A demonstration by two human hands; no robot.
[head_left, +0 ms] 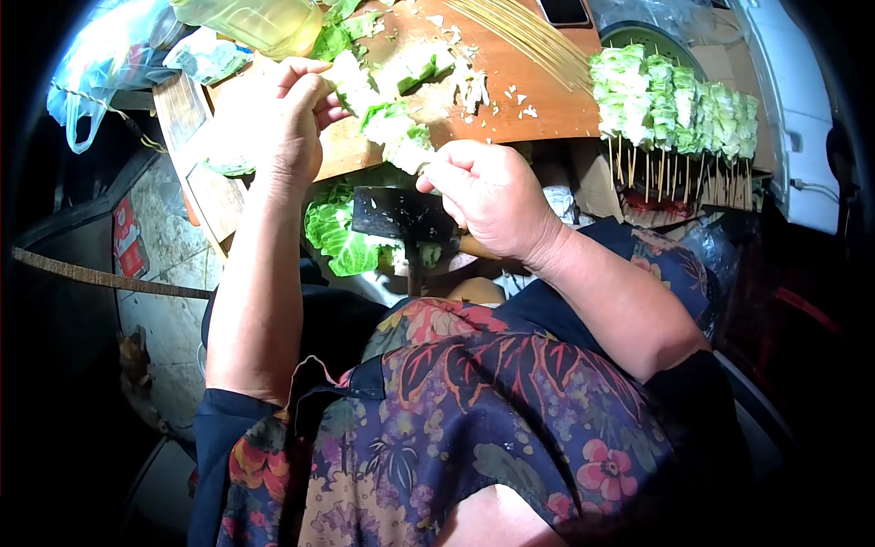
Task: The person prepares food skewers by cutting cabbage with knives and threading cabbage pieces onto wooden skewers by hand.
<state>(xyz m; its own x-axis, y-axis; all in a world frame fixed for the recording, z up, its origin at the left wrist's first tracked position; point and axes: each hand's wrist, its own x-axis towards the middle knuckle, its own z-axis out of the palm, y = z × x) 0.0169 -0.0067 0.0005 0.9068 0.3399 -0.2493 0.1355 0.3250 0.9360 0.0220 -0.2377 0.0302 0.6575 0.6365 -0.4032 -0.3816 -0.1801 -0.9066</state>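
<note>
My left hand point(305, 105) is closed, thumb and fingertips pinching a torn piece of cabbage leaf point(354, 84) over the wooden board point(538, 114). My right hand point(497, 196) is closed too, its fingertips at the lower end of a second cabbage piece point(396, 132). The two pieces nearly meet between my hands; whether a skewer runs through them cannot be made out. Below my right hand is a cleaver point(392, 213) with a dark, crumb-specked blade and a wooden handle. Larger cabbage leaves point(339, 232) lie under and beside the blade.
Several skewers of folded cabbage point(674, 105) stand in a row at the right. Bare bamboo sticks point(519, 36) lie across the board's back, near a phone point(565, 11). A yellowish clear container point(260, 25) and a blue plastic bag point(105, 77) are at the back left.
</note>
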